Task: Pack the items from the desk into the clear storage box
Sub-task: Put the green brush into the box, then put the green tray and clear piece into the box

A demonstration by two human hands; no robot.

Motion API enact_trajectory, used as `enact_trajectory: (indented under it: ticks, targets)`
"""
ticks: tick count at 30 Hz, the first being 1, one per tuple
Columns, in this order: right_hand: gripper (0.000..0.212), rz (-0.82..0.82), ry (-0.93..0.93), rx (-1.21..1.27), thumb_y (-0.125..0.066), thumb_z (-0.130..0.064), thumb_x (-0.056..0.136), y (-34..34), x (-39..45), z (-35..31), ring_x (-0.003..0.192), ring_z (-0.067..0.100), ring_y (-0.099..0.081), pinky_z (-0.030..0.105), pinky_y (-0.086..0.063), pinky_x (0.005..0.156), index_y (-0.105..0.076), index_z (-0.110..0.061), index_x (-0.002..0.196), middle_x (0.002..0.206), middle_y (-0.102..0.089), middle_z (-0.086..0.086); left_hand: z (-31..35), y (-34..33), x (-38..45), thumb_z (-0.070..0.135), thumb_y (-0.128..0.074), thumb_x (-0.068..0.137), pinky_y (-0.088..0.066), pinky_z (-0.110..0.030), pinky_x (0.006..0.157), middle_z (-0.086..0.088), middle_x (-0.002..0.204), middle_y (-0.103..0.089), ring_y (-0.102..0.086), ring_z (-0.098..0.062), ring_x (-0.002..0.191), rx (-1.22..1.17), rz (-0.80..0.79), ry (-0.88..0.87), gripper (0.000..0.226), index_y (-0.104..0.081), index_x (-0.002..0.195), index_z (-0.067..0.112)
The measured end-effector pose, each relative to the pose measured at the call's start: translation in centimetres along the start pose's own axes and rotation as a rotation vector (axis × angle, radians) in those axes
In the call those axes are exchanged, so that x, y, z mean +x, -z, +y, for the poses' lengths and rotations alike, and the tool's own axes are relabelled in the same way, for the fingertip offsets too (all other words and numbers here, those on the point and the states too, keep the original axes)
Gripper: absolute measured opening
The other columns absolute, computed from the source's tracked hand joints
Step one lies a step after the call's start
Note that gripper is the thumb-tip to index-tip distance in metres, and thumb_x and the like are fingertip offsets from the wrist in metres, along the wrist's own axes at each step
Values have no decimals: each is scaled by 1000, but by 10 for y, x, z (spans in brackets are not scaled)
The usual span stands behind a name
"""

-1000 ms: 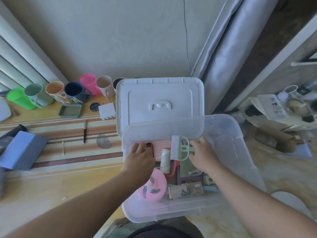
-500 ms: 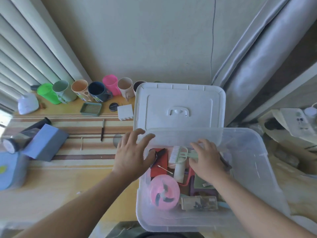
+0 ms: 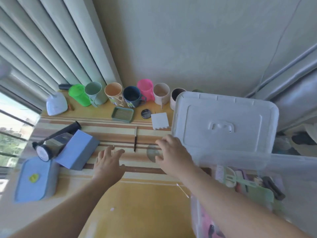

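Both hands reach out over the desk point(image 3: 137, 203), palms down and empty. On the left, the left hand point(image 3: 109, 163) has its fingers spread and relaxed, hovering above the striped part of the desk surface, just right of a tilted blue box point(image 3: 77, 152). The right hand point(image 3: 173, 155) is also loosely spread, fingers slightly bent, holding nothing; its fingertips lie over a small round translucent disc point(image 3: 152, 153) on the desk, though whether they touch it cannot be told.

Between the two hands lies a thin dark pen point(image 3: 135, 140), pointing away from the person. The clear storage box point(image 3: 283, 177) sits at the right edge of the desk, open, with a pale green brush point(image 3: 229, 176) and other small items jumbled inside. Its white lid point(image 3: 223, 124) leans up behind the box, handle facing forward.

Along the back of the desk stands a row of cups: bright green point(image 3: 78, 95), sage point(image 3: 95, 93), peach point(image 3: 114, 93), navy point(image 3: 133, 98), pink point(image 3: 145, 89), beige point(image 3: 161, 94) and a dark-lined one point(image 3: 176, 97) partly hidden by the lid. In front of them rest a green soap dish point(image 3: 122, 115), a small black round case point(image 3: 145, 113) and a white ridged block point(image 3: 160, 121). At far left sits a light blue lidded container point(image 3: 34, 179).
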State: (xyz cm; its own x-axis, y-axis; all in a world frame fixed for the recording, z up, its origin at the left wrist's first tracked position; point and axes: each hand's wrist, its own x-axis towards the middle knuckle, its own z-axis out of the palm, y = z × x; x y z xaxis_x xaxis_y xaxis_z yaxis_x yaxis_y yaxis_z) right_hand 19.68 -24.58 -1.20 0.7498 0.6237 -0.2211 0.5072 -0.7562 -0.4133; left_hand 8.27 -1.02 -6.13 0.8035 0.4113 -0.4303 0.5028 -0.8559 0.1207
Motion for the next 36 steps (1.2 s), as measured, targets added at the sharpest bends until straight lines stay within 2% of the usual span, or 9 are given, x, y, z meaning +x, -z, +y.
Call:
enact_trajectory:
  ticks: [6,11,15,20,23,25,28,31,36]
  targets:
    - [74,-252,-362,17,-65,-49,96,-74,59,-13,138,33,-45,46,-52,103,-34,-18,156,157,-36,6,-46,20,62,31,-56,92,-36,-46,114,-1,159,-23,-25,-31,144,41,-59,-63,64,-37,151,42]
    - [69,-144,-465,-37,-67,-59,91,-112,68,-5,126,25,-51,36,-56,91,-46,-19,144,144,-48,0,-45,28,126,22,-56,88,-41,-48,111,-4,158,-22,-28,-33,141,45,-52,-135,74,-27,155,37]
    - [55,-73,-507,-17,-69,-56,90,-130,70,-1,121,22,-52,34,-52,95,-55,-24,131,133,-52,-2,-29,29,175,23,-59,87,-41,-49,110,-8,157,-25,-32,-35,136,46,-17,-146,78,-22,156,31]
    - [50,-151,-422,-148,-68,-59,88,-126,74,0,117,21,-52,33,-52,79,-55,-25,123,126,-52,-5,-18,28,214,20,-54,86,-40,-47,106,-10,144,-42,-39,-33,126,171,84,-141,60,-42,144,31]
    - [48,-234,-337,-211,-70,-51,87,-119,74,0,112,24,-52,33,-43,72,-54,-22,123,127,-48,-3,-22,26,217,34,-56,91,-37,-44,103,-6,125,-47,-40,-31,114,285,140,-159,31,-67,120,31]
    - [54,-275,-299,-247,-73,-48,86,-116,73,0,116,26,-50,33,-43,73,-52,-20,127,129,-45,-1,-28,23,208,48,-59,89,-36,-43,103,-3,117,-45,-39,-29,110,322,131,-217,31,-73,112,33]
    - [56,-312,-298,-270,-75,-45,86,-112,72,-5,122,27,-47,35,-47,76,-53,-19,130,131,-46,1,-41,15,187,61,-64,82,-37,-43,107,0,120,-40,-36,-27,116,266,101,-345,35,-75,103,35]
    - [56,-329,-288,-301,-77,-39,83,-111,72,-12,116,27,-48,36,-41,68,-52,-18,128,126,-47,2,-51,11,175,58,-73,81,-43,-47,109,-3,146,-31,-31,-30,135,131,-42,-351,34,-72,105,35]
    - [48,-318,-170,-333,-75,-30,85,-120,61,-18,108,28,-50,37,-37,68,-52,-14,124,120,-49,5,-49,15,169,53,-75,80,-43,-45,105,-3,140,-48,-49,-30,123,153,-18,-314,60,-52,130,28]
